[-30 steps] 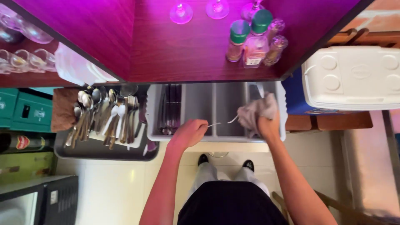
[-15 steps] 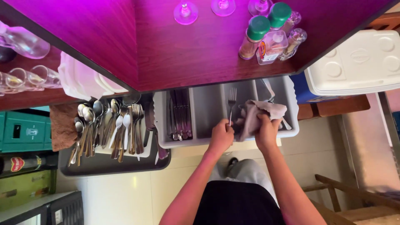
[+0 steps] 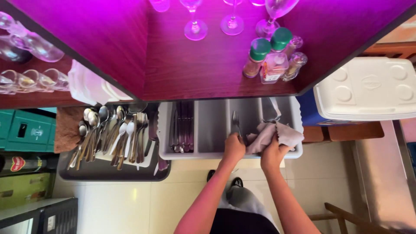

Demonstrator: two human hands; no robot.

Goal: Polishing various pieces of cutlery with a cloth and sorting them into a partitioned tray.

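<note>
Two hands at the cutlery tray, one fork going in

Two hands work over the grey cutlery tray (image 3: 164, 130) in the head view, the only view. The left hand (image 3: 234, 148) is closed around the handle of a fork (image 3: 235, 123), whose tines point away into one of the tray's middle compartments. The right hand (image 3: 271, 154) is bunched shut on a beige cloth (image 3: 274, 134), which drapes over the tray's near rim at the right-hand end.

As to progress, knives (image 3: 182, 128) already lie in the tray's left compartment, and the compartment next to it looks bare. Something pale lies in the far-right compartment, but I cannot tell what. To the left, on a dark serving tray (image 3: 108, 173), a heap of spoons and forks (image 3: 110, 134) waits on a white cloth, so by my judgement most of the sorting is yet to be done.

Above, a wooden shelf (image 3: 195, 69) under purple light carries stemmed glasses (image 3: 195, 26) and green-capped shakers (image 3: 268, 58). A white cooler lid (image 3: 368, 89) sits to the right.

Compared with the picture from half a second ago, the fork has left the cloth: then both hands met at the cloth with the fork wrapped in it, and now the left hand has carried it out over the compartment. A second ago the left hand was open and empty, further left.
</note>
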